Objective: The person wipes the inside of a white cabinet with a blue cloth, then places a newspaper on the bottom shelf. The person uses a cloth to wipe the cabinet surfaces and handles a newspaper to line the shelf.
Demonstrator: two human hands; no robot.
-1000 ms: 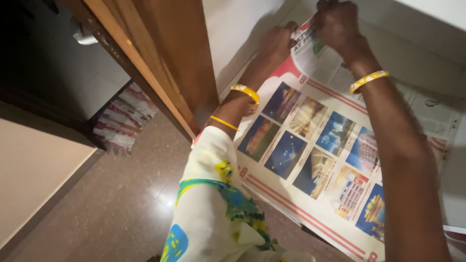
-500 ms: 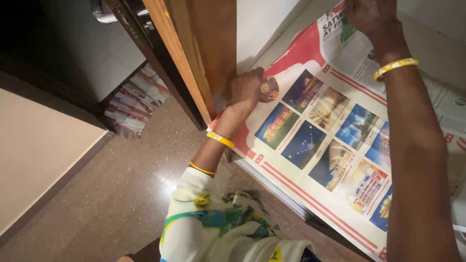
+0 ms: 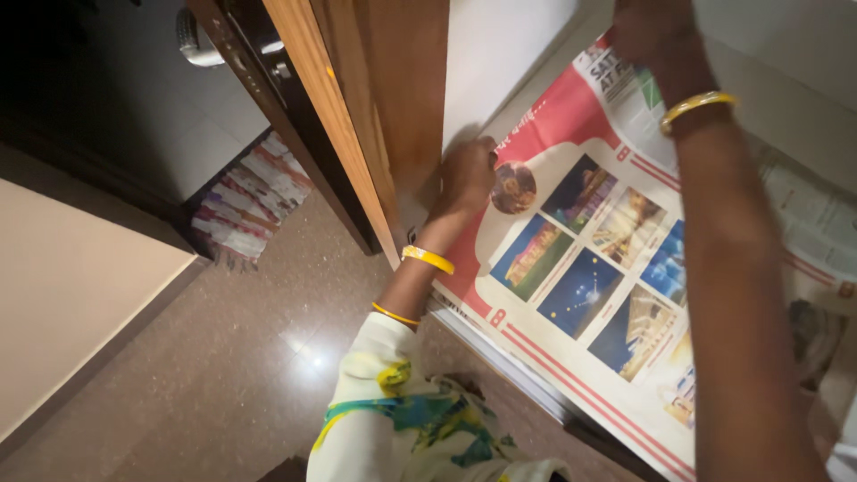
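Change: the left hand (image 3: 466, 174) had slid down from the top edge to the newspaper's (image 3: 589, 259) left side, beside the wooden door (image 3: 357, 107), pressing it flat.
Left hand: fingers lay flat on the sheet, gripping nothing.
Newspaper: thin, glossy, red-bordered with photo squares, lining a white shelf (image 3: 500, 54).
Right hand (image 3: 652, 31): pinned the far top edge; grip unclear.
Floor (image 3: 223, 357): speckled polished stone.

both hands (image 3: 466, 174) on newspaper (image 3: 580, 259)

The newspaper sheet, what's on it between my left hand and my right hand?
In the head view, the newspaper sheet shows a red printed band and a round picture between the left hand and the right hand; nothing else lies on that stretch.
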